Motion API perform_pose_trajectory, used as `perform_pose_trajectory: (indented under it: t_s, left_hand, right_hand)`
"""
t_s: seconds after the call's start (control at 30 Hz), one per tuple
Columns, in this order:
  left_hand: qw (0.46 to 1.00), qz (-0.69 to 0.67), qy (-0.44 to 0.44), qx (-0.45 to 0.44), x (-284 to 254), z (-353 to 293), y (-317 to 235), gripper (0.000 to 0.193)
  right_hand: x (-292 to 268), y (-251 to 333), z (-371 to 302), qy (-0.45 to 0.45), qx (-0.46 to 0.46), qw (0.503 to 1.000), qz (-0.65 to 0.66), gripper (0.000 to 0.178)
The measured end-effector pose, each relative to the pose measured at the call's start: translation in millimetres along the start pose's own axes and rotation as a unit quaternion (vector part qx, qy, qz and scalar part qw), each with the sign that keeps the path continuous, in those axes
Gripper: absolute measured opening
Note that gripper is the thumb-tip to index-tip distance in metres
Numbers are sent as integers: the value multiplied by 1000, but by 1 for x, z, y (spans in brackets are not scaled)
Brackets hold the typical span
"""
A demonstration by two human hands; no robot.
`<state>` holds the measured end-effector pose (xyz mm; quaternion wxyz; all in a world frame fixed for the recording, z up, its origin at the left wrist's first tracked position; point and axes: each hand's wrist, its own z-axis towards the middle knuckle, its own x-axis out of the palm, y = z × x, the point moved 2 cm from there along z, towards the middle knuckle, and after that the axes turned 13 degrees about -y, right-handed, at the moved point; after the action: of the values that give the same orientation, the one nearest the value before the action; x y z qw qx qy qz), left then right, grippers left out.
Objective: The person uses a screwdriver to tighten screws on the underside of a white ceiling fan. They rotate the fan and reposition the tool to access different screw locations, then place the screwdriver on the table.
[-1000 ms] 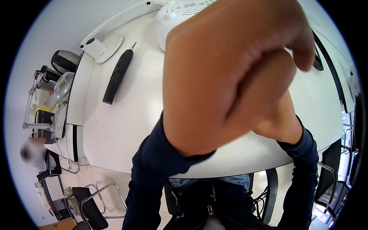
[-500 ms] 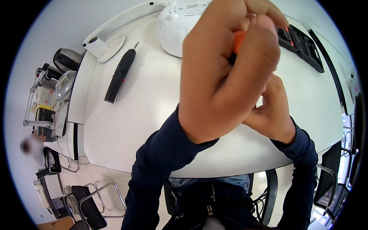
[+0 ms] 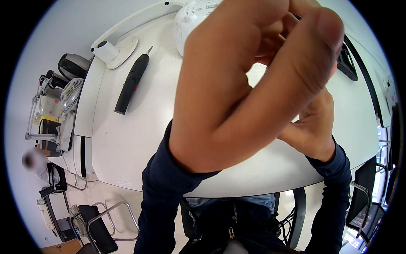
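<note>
Close to the camera, my left hand (image 3: 237,97) is raised over the table with its fingers curled and the thumb laid along toward them. White tabletop shows through the gap between thumb and palm. Whatever the fingertips hold is hidden behind the hand. Behind and below it is my right hand (image 3: 315,127), whose fingers are mostly covered by the left one, so its grip cannot be seen. On the table to the left lies a black cordless screwdriver (image 3: 133,82), its bit pointing away from me.
At the back stands a rounded white appliance housing (image 3: 192,21), partly covered by my left hand. A white round-based stand (image 3: 122,53) is at the far left. An open black case (image 3: 347,63) shows at the right. Chairs (image 3: 97,228) stand beyond the white table (image 3: 122,161).
My left hand has come nearer and turned, its thumb moving right. The orange and black thing seen between its fingers is now hidden. My right hand has shifted slightly right.
</note>
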<state>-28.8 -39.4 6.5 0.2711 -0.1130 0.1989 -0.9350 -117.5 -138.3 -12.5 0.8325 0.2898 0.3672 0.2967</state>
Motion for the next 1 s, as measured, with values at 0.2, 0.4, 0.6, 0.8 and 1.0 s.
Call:
perform_pose_trajectory:
  t_s: [0.2,0.4,0.6,0.8,1.0]
  left_hand:
    - [1000,16,3,6,1,1,2,11]
    - [999,35,6,11,0,1,2,10]
    - [998,55,9,17,0,3,3,10]
    - [997,73,13,22,1,2,4,10]
    - [995,93,16,27,-2,4,3,9]
  right_hand:
    - [1,0,2,-13,-35,999,-30,26]
    - [1,-4,0,4,-22,999,-31,29]
    - [0,-3,0,8,-17,998,-55,29]
    - [1,-5,0,8,10,999,-44,30]
    - [4,-7,-1,12,-47,994,-98,32]
